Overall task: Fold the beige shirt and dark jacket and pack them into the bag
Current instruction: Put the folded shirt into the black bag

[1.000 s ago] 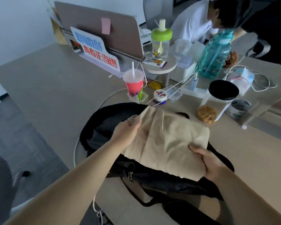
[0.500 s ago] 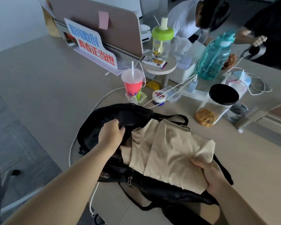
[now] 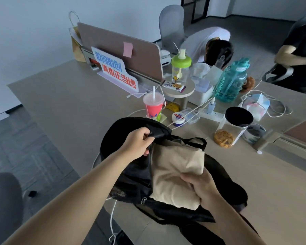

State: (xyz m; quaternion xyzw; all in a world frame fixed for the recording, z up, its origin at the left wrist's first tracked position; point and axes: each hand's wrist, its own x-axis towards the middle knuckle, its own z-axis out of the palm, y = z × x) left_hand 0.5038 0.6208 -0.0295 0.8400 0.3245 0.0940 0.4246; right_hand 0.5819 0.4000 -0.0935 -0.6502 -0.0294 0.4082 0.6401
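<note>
A black bag (image 3: 131,175) lies on the table near its front edge, its mouth held wide. My left hand (image 3: 138,141) grips the bag's upper flap and lifts it. The folded beige shirt (image 3: 173,171) sits partly inside the opening. My right hand (image 3: 200,189) grips the shirt's near right corner and presses it in. Dark fabric (image 3: 224,190) lies to the right under the shirt; I cannot tell whether it is the dark jacket or part of the bag.
Behind the bag stand a pink cup with a straw (image 3: 153,107), a small white jar (image 3: 178,118), a cookie jar with a black lid (image 3: 234,126), a teal bottle (image 3: 230,82), cables and a power strip (image 3: 212,114). Two people sit beyond. A grey chair (image 3: 4,200) is at left.
My left hand let go of the shirt, took hold of the bag's flap and raised it. My right hand pushed the shirt deeper into the bag.
</note>
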